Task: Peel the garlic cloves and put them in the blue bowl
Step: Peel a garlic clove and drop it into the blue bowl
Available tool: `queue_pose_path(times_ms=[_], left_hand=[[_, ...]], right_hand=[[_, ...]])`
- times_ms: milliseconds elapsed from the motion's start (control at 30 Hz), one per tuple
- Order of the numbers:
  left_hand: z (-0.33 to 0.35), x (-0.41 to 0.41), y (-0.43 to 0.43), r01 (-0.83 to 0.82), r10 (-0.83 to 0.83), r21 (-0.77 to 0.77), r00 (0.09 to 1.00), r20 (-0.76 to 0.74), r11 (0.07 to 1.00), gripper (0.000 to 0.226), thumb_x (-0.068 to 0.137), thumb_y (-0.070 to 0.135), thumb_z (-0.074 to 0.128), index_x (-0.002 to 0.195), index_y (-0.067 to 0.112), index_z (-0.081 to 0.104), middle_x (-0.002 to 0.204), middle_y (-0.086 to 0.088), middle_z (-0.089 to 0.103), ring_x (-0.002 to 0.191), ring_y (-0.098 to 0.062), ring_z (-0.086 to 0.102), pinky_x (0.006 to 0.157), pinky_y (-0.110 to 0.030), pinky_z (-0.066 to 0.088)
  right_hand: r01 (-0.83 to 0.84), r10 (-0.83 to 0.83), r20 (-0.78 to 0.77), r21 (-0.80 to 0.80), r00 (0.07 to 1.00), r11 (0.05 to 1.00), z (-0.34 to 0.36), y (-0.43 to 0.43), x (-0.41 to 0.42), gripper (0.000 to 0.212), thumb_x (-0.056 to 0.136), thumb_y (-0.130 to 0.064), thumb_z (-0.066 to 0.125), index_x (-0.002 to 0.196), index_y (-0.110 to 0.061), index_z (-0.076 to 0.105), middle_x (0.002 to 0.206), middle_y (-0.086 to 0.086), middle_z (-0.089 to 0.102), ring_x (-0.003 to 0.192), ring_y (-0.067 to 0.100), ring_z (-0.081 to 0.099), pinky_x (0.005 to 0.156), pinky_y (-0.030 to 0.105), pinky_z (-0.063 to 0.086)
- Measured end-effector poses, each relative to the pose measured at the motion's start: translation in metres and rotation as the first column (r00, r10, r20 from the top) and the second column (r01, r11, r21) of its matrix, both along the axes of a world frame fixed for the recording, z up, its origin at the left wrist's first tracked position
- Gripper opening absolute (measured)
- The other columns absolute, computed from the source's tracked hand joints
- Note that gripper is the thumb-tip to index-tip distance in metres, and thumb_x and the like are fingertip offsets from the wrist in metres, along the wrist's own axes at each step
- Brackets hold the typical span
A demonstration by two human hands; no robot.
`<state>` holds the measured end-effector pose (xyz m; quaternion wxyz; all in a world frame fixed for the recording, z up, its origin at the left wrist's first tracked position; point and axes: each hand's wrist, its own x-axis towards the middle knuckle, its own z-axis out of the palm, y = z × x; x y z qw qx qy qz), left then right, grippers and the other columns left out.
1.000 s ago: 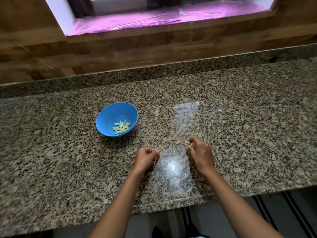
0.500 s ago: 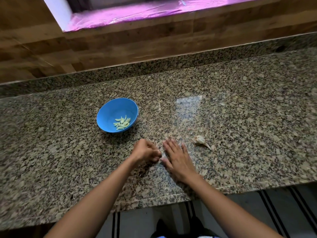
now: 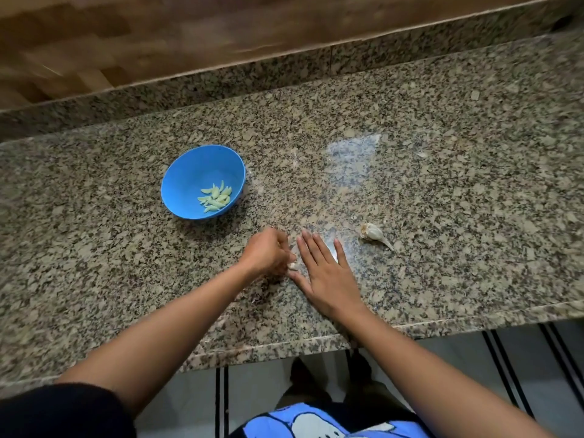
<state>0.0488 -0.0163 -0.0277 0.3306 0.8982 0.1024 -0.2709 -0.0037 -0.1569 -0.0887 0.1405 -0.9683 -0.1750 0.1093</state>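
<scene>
The right hand has let go of the garlic piece, which now lies just beside it, and rests flat with straight fingers. The left hand pinches a small clove. Peeled cloves lie in the blue bowl; more peeling seems to remain.

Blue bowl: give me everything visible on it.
The blue bowl is round, plain, smooth and looks like plastic. It stands upright on the granite counter, to the left of and beyond both hands, touched by neither. Inside, on the near right of its floor, lies a small heap of peeled garlic cloves, pale yellow-green. The rest of the inside is bare. No chips or marks can be made out.
</scene>
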Motion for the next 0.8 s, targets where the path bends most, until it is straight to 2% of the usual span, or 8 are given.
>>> queue_pose_path(times_ms=[100, 167, 300, 400, 500, 600, 700, 800], left_hand=[[0.002, -0.001, 0.002, -0.029, 0.028, -0.046, 0.999, -0.025, 0.999, 0.005, 0.087, 0.008, 0.063, 0.086, 0.004, 0.061, 0.076, -0.009, 0.068, 0.059, -0.015, 0.062, 0.056, -0.020, 0.052], [0.003, -0.007, 0.011, -0.102, 0.088, -0.218, 0.993, -0.074, 0.971, 0.006, 0.087, 0.005, 0.061, 0.087, -0.001, 0.060, 0.077, -0.011, 0.067, 0.060, -0.017, 0.062, 0.059, -0.023, 0.054], [0.007, -0.023, 0.024, -0.443, 0.313, -0.559, 0.895, -0.317, 0.701, 0.012, 0.086, 0.002, 0.059, 0.091, -0.007, 0.064, 0.080, -0.016, 0.070, 0.068, -0.021, 0.067, 0.064, -0.026, 0.058], [0.003, -0.034, 0.019, -0.520, 0.355, -0.636, 0.854, -0.381, 0.570, 0.019, 0.083, 0.003, 0.061, 0.098, -0.008, 0.065, 0.091, -0.022, 0.070, 0.077, -0.025, 0.068, 0.070, -0.029, 0.059], [-0.003, -0.039, 0.012, -0.529, 0.472, -0.679, 0.831, -0.294, 0.509, 0.021, 0.084, 0.006, 0.063, 0.100, -0.006, 0.065, 0.093, -0.021, 0.069, 0.078, -0.023, 0.067, 0.073, -0.028, 0.058], [-0.011, -0.039, 0.015, -0.474, 0.558, -0.562, 0.829, -0.026, 0.678, 0.017, 0.085, 0.012, 0.066, 0.098, 0.001, 0.069, 0.086, -0.012, 0.072, 0.072, -0.019, 0.066, 0.067, -0.028, 0.057], [-0.012, -0.038, 0.017, -0.279, 0.351, -0.321, 0.916, 0.194, 0.905, 0.011, 0.082, 0.020, 0.071, 0.092, 0.016, 0.072, 0.082, -0.001, 0.073, 0.075, -0.015, 0.069, 0.073, -0.032, 0.058], [-0.003, -0.033, 0.013, -0.115, 0.151, -0.147, 0.954, 0.258, 0.982, 0.013, 0.084, 0.021, 0.069, 0.095, 0.015, 0.070, 0.087, 0.000, 0.071, 0.077, -0.011, 0.068, 0.072, -0.025, 0.057]], right_hand=[[-0.002, 0.002, -0.006, 0.002, 1.000, 1.000, -0.001, -0.001, 0.000, 0.067, 0.093, -0.061, 0.002, 0.145, -0.022, -0.018, 0.151, -0.002, -0.027, 0.139, 0.013, -0.024, 0.114, 0.042, -0.015], [-0.004, 0.005, -0.015, 0.069, 1.000, 0.998, 0.000, -0.002, 0.002, 0.065, 0.093, -0.060, 0.007, 0.147, -0.027, -0.009, 0.152, -0.005, -0.020, 0.141, 0.011, -0.016, 0.114, 0.039, -0.015], [0.125, -0.096, -0.091, 0.405, 0.991, 0.906, 0.015, 0.000, 0.005, 0.058, 0.086, -0.058, 0.029, 0.134, -0.030, 0.044, 0.146, -0.009, 0.034, 0.137, 0.010, 0.028, 0.118, 0.040, 0.006], [0.246, -0.240, -0.082, 0.540, 0.967, 0.805, 0.025, -0.001, 0.008, 0.025, 0.088, -0.032, 0.057, 0.108, -0.020, 0.067, 0.106, -0.003, 0.068, 0.095, 0.010, 0.060, 0.093, 0.030, 0.047], [0.272, -0.306, -0.018, 0.513, 0.952, 0.814, 0.029, -0.004, 0.010, 0.018, 0.087, -0.025, 0.062, 0.101, -0.017, 0.070, 0.092, -0.002, 0.071, 0.074, 0.003, 0.058, 0.070, 0.017, 0.050], [0.346, -0.420, 0.055, 0.474, 0.906, 0.810, 0.032, -0.016, 0.011, 0.016, 0.088, -0.023, 0.062, 0.097, -0.014, 0.070, 0.085, 0.000, 0.070, 0.069, 0.005, 0.055, 0.069, 0.019, 0.050], [0.393, -0.484, 0.128, 0.425, 0.866, 0.816, 0.031, -0.027, 0.013, 0.017, 0.086, -0.013, 0.063, 0.101, -0.014, 0.070, 0.093, 0.001, 0.070, 0.080, 0.011, 0.061, 0.077, 0.021, 0.048], [0.376, -0.485, 0.205, 0.407, 0.850, 0.832, 0.024, -0.028, 0.012, 0.025, 0.082, -0.007, 0.066, 0.106, -0.015, 0.068, 0.101, 0.001, 0.069, 0.093, 0.016, 0.064, 0.084, 0.025, 0.048]])
